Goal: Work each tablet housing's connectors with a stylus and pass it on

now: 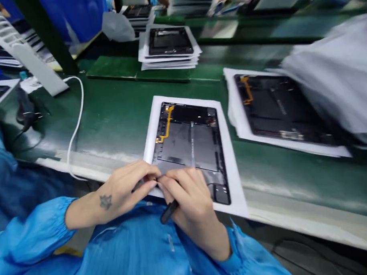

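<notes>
A black panel [204, 142] lies on a white sheet [234, 172] on the green desk [110, 116], extending beyond the fingers, its near left part hidden by both hands. The right hand [190, 193] has its fingers closed on a dark handle [169, 212] that juts toward the body. The left hand [125, 187] has thumb and forefinger close together beside them; whether they pinch anything, I cannot tell.

The right hand [188, 191], holding a black tool [169, 212], meets the left hand [127, 185] over a dark tablet housing [179, 139] on white paper [233, 176]
</notes>
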`<state>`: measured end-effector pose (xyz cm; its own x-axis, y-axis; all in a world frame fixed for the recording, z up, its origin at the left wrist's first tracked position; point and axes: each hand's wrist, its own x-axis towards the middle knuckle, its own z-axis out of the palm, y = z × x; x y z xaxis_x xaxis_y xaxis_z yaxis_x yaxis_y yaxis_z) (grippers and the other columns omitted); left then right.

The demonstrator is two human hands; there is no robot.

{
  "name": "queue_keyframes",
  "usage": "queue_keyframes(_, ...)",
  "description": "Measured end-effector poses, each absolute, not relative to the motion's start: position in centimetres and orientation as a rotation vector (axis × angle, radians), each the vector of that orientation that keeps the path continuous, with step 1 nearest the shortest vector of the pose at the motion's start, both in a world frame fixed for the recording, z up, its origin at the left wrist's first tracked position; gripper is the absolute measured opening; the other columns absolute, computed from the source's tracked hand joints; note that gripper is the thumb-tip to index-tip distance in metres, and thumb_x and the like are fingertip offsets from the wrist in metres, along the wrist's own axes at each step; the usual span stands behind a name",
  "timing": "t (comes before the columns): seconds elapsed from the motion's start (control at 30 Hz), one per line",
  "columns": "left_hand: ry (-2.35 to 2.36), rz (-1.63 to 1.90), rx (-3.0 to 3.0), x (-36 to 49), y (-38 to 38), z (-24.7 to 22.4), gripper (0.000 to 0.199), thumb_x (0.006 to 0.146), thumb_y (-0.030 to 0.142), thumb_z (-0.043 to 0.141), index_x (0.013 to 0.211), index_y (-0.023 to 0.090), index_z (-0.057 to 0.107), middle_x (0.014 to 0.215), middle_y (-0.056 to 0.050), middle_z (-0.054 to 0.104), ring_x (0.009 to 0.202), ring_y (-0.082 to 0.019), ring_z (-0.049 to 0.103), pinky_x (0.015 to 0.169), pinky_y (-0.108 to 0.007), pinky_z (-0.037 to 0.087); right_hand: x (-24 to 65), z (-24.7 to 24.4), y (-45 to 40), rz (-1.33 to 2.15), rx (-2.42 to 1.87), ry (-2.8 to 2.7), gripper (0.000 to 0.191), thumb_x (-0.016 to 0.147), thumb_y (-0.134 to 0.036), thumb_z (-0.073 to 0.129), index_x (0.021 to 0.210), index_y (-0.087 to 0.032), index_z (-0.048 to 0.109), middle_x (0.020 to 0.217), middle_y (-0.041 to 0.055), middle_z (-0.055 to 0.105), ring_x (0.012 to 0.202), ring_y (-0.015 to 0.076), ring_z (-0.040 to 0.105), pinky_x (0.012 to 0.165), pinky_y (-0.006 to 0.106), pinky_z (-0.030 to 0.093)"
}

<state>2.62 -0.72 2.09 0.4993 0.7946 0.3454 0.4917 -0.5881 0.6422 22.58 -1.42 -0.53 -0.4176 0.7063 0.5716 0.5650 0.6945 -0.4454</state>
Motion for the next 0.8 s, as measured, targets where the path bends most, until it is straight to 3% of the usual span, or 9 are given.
queue_keyframes(0.37, 1.196, 1.077, 1.851, 2.7, -1.1, 0.6, 0.009, 0.096, 0.017, 0.065, 0.100, 0.023, 0.070, 0.089, 0.001, 0.067, 0.080, -0.009, 0.064, 0.071, -0.016, 0.050, 22.3, -0.2, -1.0, 0.418, -0.967, -1.975, 0.013, 0.095, -0.006, 0.057, 0.090, -0.017, 0.063, 0.084, 0.0051, 0.060, 0.081, 0.0181, 0.050, 0.070, 0.033, 0.041)
queue_keyframes(0.8, 1.170, 1.172, 1.969, 3.6, -1.0, 0.6, 0.005, 0.095, 0.020, 0.066, 0.094, 0.017, 0.070, 0.082, -0.003, 0.068, 0.074, -0.012, 0.063, 0.063, -0.022, 0.050, 21.9, -0.3, -0.8, 0.391, -0.952, -1.934, 0.018, 0.096, -0.007, 0.054, 0.085, -0.018, 0.064, 0.080, 0.0043, 0.061, 0.077, 0.0176, 0.051, 0.067, 0.033, 0.042)
